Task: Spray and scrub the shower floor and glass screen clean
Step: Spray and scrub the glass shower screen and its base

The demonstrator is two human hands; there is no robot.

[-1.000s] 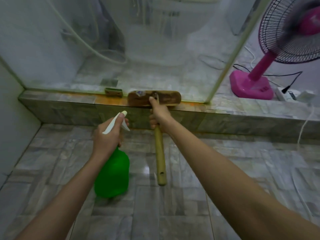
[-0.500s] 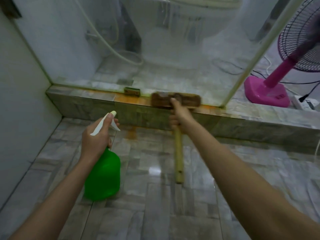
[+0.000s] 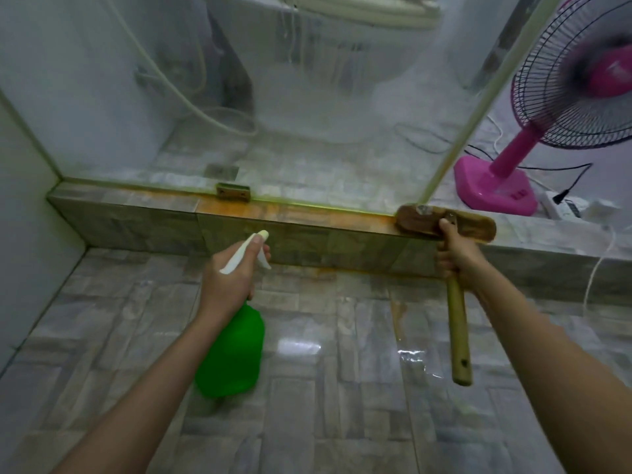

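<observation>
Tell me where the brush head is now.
Head view, right of centre: the brush head sits on the tiled kerb at the right edge of the glass screen, its handle in the right hand, pink fan base beyond.

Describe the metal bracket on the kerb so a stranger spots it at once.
Start at the glass screen and follow its bottom edge along the tiled kerb. About midway, a small rectangular bracket sits at the foot of the glass. It is the only metal fitting there, brassy, well left of the wooden scrub brush.
</observation>
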